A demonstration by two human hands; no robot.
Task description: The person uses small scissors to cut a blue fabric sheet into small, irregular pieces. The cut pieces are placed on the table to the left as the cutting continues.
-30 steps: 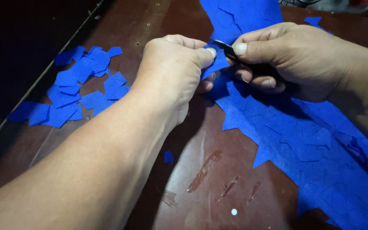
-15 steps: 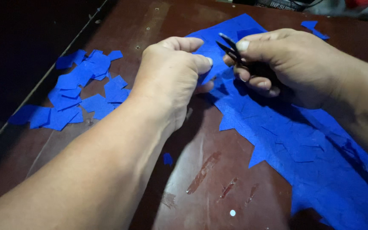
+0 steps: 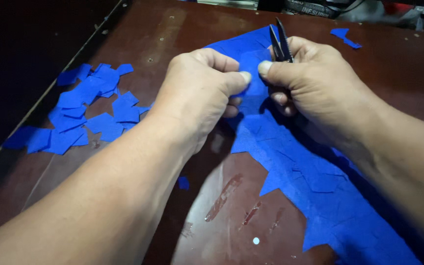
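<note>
The left hand [image 3: 197, 93] pinches the near edge of the blue sheet [image 3: 295, 162] between thumb and forefinger; the fingers are pressed together on the material, a little left of the sheet's upper end. The right hand [image 3: 315, 83] is closed around small black scissors [image 3: 280, 41]. Its thumb tip stands just beside the left thumb tip, and it seems to press on the same part of the sheet. The two blades stick out above the fist, close together, with only a thin gap between them.

The scissors point away from the person, toward the far side of the table [image 3: 182, 29], and their long axis is nearly upright in the view. The blade tips are above and behind the pinched spot, not on it. The right hand is the nearer one to the blades; the left hand is just beside, at the left.

The sheet lies flat on the table. Its long axis runs diagonally, from the hands at the upper middle down to the lower right corner, under the right forearm. Its left edge is jagged, with pointed notches.

Well apart, at the left, lies a loose heap of small blue pieces [image 3: 84, 113]. One tiny piece [image 3: 183, 182] lies alone near the left forearm, and two scraps [image 3: 344, 37] lie at the far right.
</note>
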